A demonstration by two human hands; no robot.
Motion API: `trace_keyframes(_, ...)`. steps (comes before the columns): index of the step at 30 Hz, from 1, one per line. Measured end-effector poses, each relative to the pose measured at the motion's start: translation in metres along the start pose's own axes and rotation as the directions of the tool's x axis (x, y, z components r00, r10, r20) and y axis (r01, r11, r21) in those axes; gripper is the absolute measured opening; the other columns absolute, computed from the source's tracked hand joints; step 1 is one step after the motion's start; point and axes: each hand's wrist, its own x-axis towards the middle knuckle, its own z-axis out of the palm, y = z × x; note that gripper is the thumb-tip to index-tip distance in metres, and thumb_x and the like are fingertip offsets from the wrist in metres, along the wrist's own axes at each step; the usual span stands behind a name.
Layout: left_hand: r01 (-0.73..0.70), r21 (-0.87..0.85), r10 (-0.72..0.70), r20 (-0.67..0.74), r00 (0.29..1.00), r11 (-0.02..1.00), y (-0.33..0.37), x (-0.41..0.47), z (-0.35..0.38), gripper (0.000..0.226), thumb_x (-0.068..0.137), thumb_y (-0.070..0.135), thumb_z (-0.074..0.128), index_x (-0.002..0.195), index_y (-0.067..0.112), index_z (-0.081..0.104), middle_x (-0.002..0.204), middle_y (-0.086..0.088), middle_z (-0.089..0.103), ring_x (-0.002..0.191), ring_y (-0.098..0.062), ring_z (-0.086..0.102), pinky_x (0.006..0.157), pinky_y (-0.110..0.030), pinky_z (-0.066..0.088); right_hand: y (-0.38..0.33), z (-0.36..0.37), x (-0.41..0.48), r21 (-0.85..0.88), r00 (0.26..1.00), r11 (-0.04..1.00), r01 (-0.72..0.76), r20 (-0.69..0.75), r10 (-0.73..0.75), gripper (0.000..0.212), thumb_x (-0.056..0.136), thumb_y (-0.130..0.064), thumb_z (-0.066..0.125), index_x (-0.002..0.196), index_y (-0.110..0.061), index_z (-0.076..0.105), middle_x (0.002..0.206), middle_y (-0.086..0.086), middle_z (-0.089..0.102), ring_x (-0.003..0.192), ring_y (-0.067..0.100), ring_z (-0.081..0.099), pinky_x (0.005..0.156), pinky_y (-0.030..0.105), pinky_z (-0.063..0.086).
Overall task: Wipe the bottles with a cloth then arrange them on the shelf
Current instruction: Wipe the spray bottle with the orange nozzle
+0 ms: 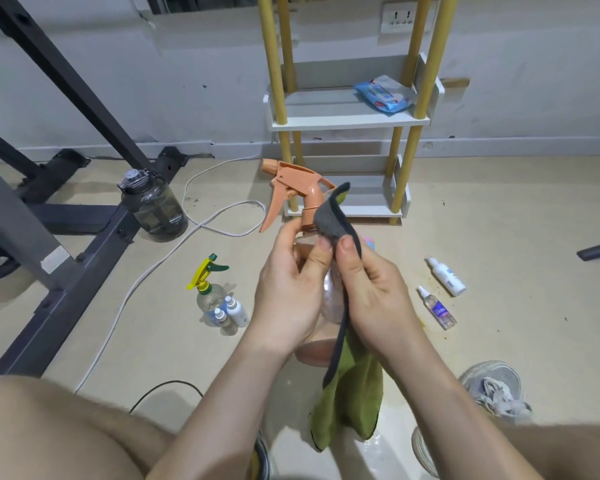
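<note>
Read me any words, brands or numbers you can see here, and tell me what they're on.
Nothing is legible.
Blue packet on the shelf: print blurred.
White bottle: blue print too small.
Small clear bottle beside it: purple label blurred.

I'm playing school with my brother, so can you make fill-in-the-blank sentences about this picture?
The left hand holds a spray bottle with an ____ trigger.
The right hand pinches a cloth that is grey and ____.
The shelf has ____ posts and holds a blue pack.
Missing words: orange; green; yellow.
</note>
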Motion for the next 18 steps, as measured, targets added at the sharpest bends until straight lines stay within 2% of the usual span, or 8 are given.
trace_keyframes(2, -0.033, 0.158, 0.029, 0.032, 0.999, 0.987, 0.0, -0.004, 0.003, 0.038, 0.092, 0.052, 0.048, 0.127, 0.039, 0.053, 0.103, 0.009, 0.072, 0.104, -0.02, 0.067, 0.095, -0.046, 0.05, 0.001, 0.003, 0.001, -0.04, 0.999, 0.999, -0.003, -0.035, 0.002, 0.036, 0.101, -0.044, 0.039, 0.125, -0.034, 0.064, 0.149, -0.004, 0.05, 0.136, -0.005, 0.041, 0.11, 0.019, 0.037)
trace_keyframes(4, -0.042, 0.302, 0.023, 0.066, 0.998, 0.952, 0.001, -0.009, 0.007, 0.031, 0.1, 0.042, 0.045, 0.13, 0.039, 0.049, 0.106, 0.009, 0.071, 0.104, -0.021, 0.064, 0.089, -0.036, 0.049, 0.003, 0.003, 0.007, -0.125, 0.995, 0.992, -0.034, -0.1, 0.022, 0.035, 0.101, -0.052, 0.039, 0.124, -0.044, 0.063, 0.146, -0.005, 0.053, 0.136, 0.002, 0.044, 0.109, 0.025, 0.04)
trace_keyframes(6, -0.054, 0.382, 0.025, 0.083, 0.996, 0.923, 0.002, -0.014, 0.008, 0.03, 0.102, 0.037, 0.043, 0.132, 0.038, 0.047, 0.107, 0.007, 0.07, 0.103, -0.022, 0.063, 0.083, -0.032, 0.046, 0.007, 0.001, 0.012, -0.216, 0.988, 0.975, -0.047, -0.156, 0.013, 0.034, 0.099, -0.054, 0.035, 0.116, -0.043, 0.062, 0.115, -0.005, 0.067, 0.113, 0.012, 0.061, 0.097, 0.04, 0.048)
trace_keyframes(8, -0.071, 0.411, 0.048, 0.064, 0.997, 0.909, 0.003, -0.017, 0.007, 0.03, 0.101, 0.036, 0.045, 0.131, 0.037, 0.048, 0.106, 0.006, 0.07, 0.102, -0.025, 0.063, 0.085, -0.036, 0.048, 0.008, 0.0, 0.016, -0.312, 0.982, 0.948, -0.055, -0.191, -0.006, 0.033, 0.099, -0.051, 0.035, 0.101, -0.037, 0.064, 0.095, -0.004, 0.063, 0.1, 0.011, 0.058, 0.09, 0.044, 0.048)
trace_keyframes(12, -0.039, 0.248, 0.061, -0.085, 0.995, 0.968, 0.006, -0.005, -0.004, 0.03, 0.094, 0.051, 0.05, 0.117, 0.034, 0.058, 0.089, 0.009, 0.071, 0.089, -0.022, 0.066, 0.083, -0.044, 0.052, 0.022, 0.0, 0.002, -0.25, 0.975, 0.96, -0.127, -0.208, 0.075, 0.034, 0.092, -0.061, 0.037, 0.08, -0.044, 0.064, 0.103, -0.003, 0.054, 0.109, 0.01, 0.053, 0.102, 0.037, 0.043)
trace_keyframes(14, -0.054, 0.132, 0.071, -0.121, 0.99, 0.99, 0.012, 0.006, -0.012, 0.041, 0.086, 0.063, 0.049, 0.113, 0.034, 0.06, 0.083, 0.008, 0.069, 0.082, -0.024, 0.066, 0.081, -0.049, 0.054, 0.036, -0.001, -0.016, -0.206, 0.964, 0.955, -0.215, -0.199, 0.175, 0.049, 0.087, -0.071, 0.035, 0.074, -0.037, 0.068, 0.109, -0.005, 0.057, 0.113, 0.017, 0.056, 0.105, 0.045, 0.042)
trace_keyframes(16, -0.08, 0.062, 0.086, -0.098, 0.991, 0.995, 0.02, 0.013, -0.018, 0.046, 0.085, 0.062, 0.052, 0.117, 0.03, 0.06, 0.09, 0.008, 0.071, 0.088, -0.024, 0.067, 0.086, -0.053, 0.053, 0.042, 0.0, -0.031, -0.1, 0.941, 0.947, -0.305, -0.185, 0.284, 0.057, 0.085, -0.076, 0.038, 0.078, -0.029, 0.069, 0.096, -0.002, 0.065, 0.095, 0.025, 0.063, 0.092, 0.05, 0.049)
trace_keyframes(18, -0.063, 0.008, 0.064, -0.056, 0.996, 0.998, 0.025, 0.014, -0.023, 0.035, 0.091, 0.051, 0.055, 0.117, 0.028, 0.06, 0.087, 0.011, 0.071, 0.083, -0.016, 0.067, 0.082, -0.048, 0.055, 0.032, -0.004, -0.03, -0.104, 0.935, 0.948, -0.3, -0.228, 0.271, 0.045, 0.091, -0.062, 0.043, 0.08, -0.025, 0.066, 0.083, -0.001, 0.068, 0.081, 0.021, 0.063, 0.077, 0.038, 0.05)
